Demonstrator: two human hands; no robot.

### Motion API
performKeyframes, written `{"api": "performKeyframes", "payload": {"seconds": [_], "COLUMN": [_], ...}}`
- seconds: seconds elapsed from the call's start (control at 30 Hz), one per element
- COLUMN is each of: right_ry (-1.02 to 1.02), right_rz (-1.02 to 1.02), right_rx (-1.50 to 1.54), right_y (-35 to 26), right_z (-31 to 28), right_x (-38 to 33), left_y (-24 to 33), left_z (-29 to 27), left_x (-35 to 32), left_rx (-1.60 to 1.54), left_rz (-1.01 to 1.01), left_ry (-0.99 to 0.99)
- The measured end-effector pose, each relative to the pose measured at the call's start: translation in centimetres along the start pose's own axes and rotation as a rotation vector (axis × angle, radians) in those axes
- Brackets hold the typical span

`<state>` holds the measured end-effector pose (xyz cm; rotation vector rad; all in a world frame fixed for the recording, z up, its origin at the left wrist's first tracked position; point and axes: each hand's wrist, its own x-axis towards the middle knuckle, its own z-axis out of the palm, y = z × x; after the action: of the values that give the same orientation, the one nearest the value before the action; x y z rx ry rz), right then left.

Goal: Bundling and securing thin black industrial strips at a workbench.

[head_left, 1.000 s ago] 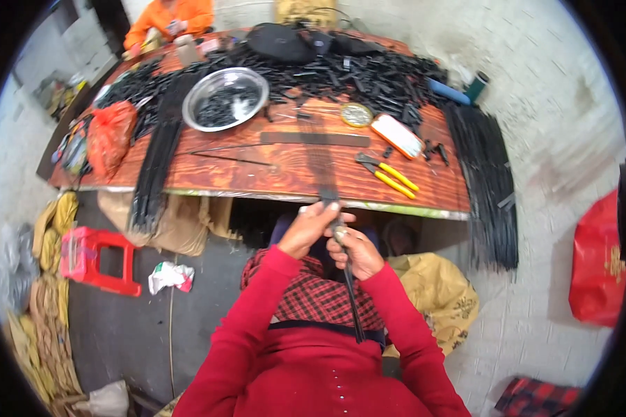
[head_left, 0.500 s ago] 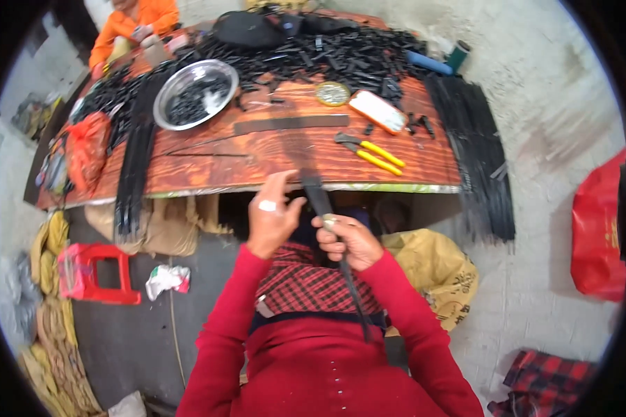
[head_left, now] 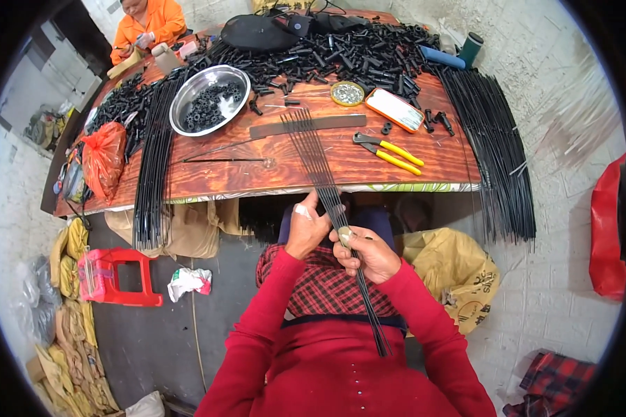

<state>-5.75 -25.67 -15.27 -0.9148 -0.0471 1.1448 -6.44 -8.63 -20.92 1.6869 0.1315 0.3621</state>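
A bundle of thin black rods (head_left: pixel 318 170) slants across in front of me, its far ends fanned out over the table and its near ends hanging by my lap. My right hand (head_left: pixel 368 254) is closed round the bundle below the middle, thumb on top. Just above it, my left hand (head_left: pixel 309 228), with a white patch on its back, is closed against the rods' left side; some of its fingers are hidden behind them. Beyond the hands, a flat dark strip (head_left: pixel 341 121) and yellow-handled pliers (head_left: pixel 389 153) lie on the wooden table (head_left: pixel 243 181).
A steel bowl (head_left: pixel 176 117) holds small black parts. More black pieces (head_left: pixel 341 55) are heaped at the back, near a round tin (head_left: pixel 346 94) and a white-and-orange case (head_left: pixel 395 110). Rod stacks (head_left: pixel 490 139) overhang the right edge. A person in orange (head_left: pixel 161 21) sits far left; a red stool (head_left: pixel 122 274) stands below.
My left hand has gone from spread beside the rods to closed against them. The rods, blurred and bunched before, now show fanned out. The whole view has shifted slightly.
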Motion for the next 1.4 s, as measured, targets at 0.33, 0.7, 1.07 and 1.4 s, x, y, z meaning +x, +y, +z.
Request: {"api": "performKeyframes", "payload": {"seconds": [0.33, 0.7, 1.07, 1.4], "right_ry": [-0.001, -0.014, -0.092, -0.158], "right_rz": [0.023, 0.028, -0.057, -0.059], "right_rx": [0.02, 0.003, -0.086, -0.099], "right_y": [-0.2, -1.2, -3.7, -2.7], "right_z": [-1.8, -4.4, -3.9, -2.2], "right_x": [-0.6, 3.5, 1.1, -1.7], "left_y": [-0.6, -1.5, -0.4, 0.4], "left_z": [0.3, -0.1, 1.1, 0.9], "left_x": [1.5, 2.0, 1.6, -2.7], "left_rx": [-0.178, -0.107, 0.039, -0.22], "left_rz": [-0.066, -0.061, 0.042, -0.152], "left_ry": [-0.238, -0.409, -0.494, -0.416]}}
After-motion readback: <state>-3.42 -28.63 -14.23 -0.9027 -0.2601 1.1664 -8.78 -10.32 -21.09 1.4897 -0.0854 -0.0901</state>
